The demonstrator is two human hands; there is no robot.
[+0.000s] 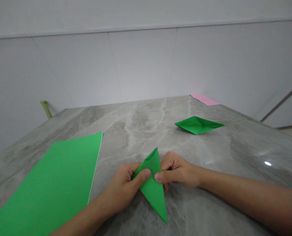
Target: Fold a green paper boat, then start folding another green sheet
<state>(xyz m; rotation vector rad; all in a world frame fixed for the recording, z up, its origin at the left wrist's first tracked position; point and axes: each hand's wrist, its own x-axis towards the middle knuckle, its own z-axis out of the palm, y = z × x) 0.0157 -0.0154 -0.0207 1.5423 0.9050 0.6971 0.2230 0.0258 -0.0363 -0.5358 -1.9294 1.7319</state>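
A piece of green folded origami paper (pixel 152 193) stands in a narrow pointed shape, its tip resting on the table near me. My left hand (pixel 125 186) pinches its left side between thumb and fingers. My right hand (pixel 175 169) pinches the right side, and the thumbs nearly meet on the paper's face. To the left of my left wrist lies a large flat sheet of green paper (pixel 54 183). Farther off, a finished-looking green paper boat shape (pixel 197 125) rests on the stone.
A grey marble-patterned table (pixel 141 131) fills the lower view, its far edge meeting a white panelled wall (pixel 143 62). A pink paper sheet (pixel 204 99) lies at the far right corner. A small green stub (pixel 46 109) stands beyond the far left corner.
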